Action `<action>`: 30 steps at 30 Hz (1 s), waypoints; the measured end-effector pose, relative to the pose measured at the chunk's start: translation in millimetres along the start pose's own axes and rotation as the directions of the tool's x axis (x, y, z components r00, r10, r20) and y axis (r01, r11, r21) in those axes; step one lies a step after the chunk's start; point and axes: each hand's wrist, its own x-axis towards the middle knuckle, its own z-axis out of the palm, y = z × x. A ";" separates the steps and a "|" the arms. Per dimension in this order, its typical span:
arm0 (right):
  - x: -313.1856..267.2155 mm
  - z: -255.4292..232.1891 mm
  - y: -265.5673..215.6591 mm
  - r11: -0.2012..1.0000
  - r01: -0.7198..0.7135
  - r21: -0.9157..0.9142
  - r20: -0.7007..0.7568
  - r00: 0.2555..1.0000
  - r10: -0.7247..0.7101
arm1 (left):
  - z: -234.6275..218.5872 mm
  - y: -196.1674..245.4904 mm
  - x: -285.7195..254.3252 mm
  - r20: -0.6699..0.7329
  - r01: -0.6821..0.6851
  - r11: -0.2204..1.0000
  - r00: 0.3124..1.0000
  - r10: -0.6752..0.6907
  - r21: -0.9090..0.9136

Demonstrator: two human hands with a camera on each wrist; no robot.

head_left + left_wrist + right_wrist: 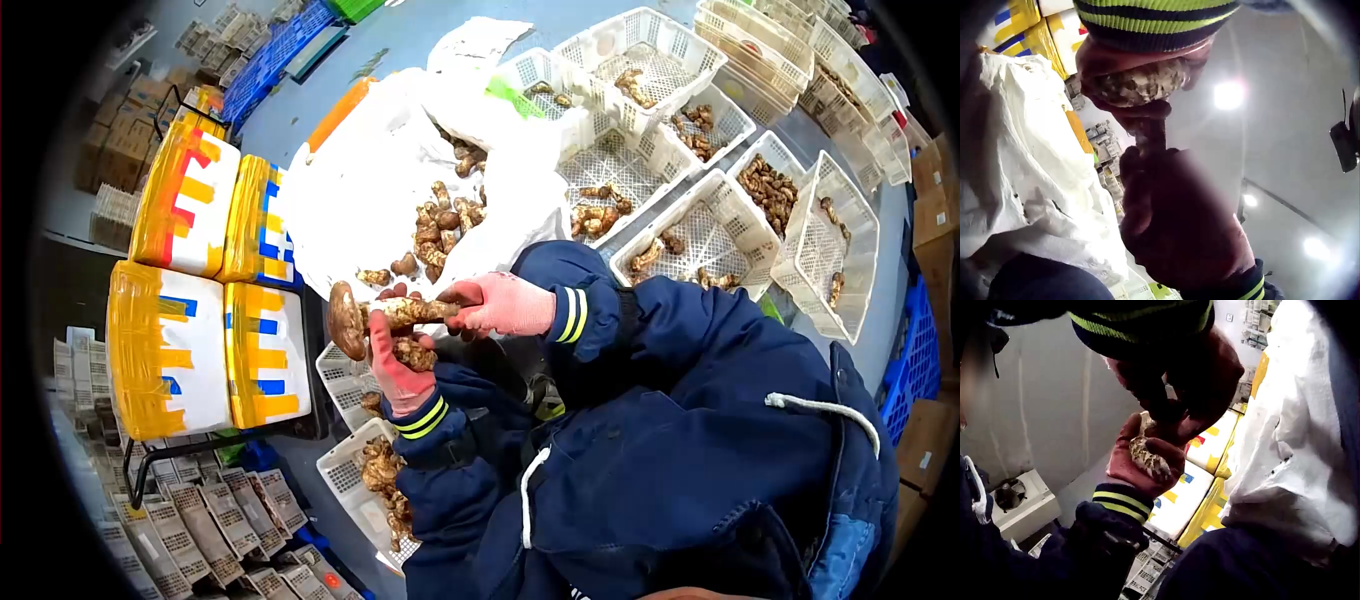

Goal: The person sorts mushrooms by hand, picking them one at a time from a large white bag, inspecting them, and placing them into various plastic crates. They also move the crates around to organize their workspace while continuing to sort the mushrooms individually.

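Note:
My left hand (402, 378), in a pink glove, holds a large mushroom (347, 322) with a broad brown cap and a long, pale, scaly stem. A smaller scaly mushroom (413, 353) lies in the same palm; the left wrist view shows this mushroom (1141, 84) close up. The gloved right hand (512, 304) grips the stem end of the large mushroom, its fingers covering the tip. Beyond both hands, a wide white sack (350, 215) lies spread out, with a pile of mushrooms (430, 235) on it.
White plastic baskets (700, 225) holding mushrooms stand to the right, and another basket (345, 475) is by my left forearm. Taped white foam boxes (190, 340) are stacked on a black-framed stand at left. Stacked crates (760, 55) rise at the far right.

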 end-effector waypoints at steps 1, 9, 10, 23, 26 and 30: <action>-0.9 -2.1 0.8 1.000 0.001 0.005 0.000 1.000 -0.001 | -11.1 1.8 3.0 0.079 0.072 0.996 0.994 -0.077 0.061; -11.4 -20.6 -7.3 0.998 -0.066 -0.001 -0.003 0.998 0.066 | -2.6 -7.2 12.1 0.093 0.220 0.962 0.974 -0.207 -0.159; -11.0 -30.1 -3.7 0.992 -0.099 -0.084 0.058 0.993 0.104 | 4.4 -11.4 14.3 0.052 0.220 0.969 0.975 -0.215 -0.112; -29.8 -155.0 -12.8 0.980 -0.032 0.198 -0.233 0.969 0.079 | 67.8 -55.9 34.9 0.154 0.266 0.945 0.943 -0.296 0.192; -26.6 -240.2 -20.8 0.981 0.139 0.133 -0.552 0.833 -0.043 | 55.2 -51.3 37.8 0.043 0.480 0.875 0.877 -0.478 -0.059; -17.8 -397.5 9.3 0.954 0.266 0.139 -0.772 0.632 -0.064 | -2.4 -50.4 47.1 0.028 0.457 0.749 0.861 -0.507 -0.481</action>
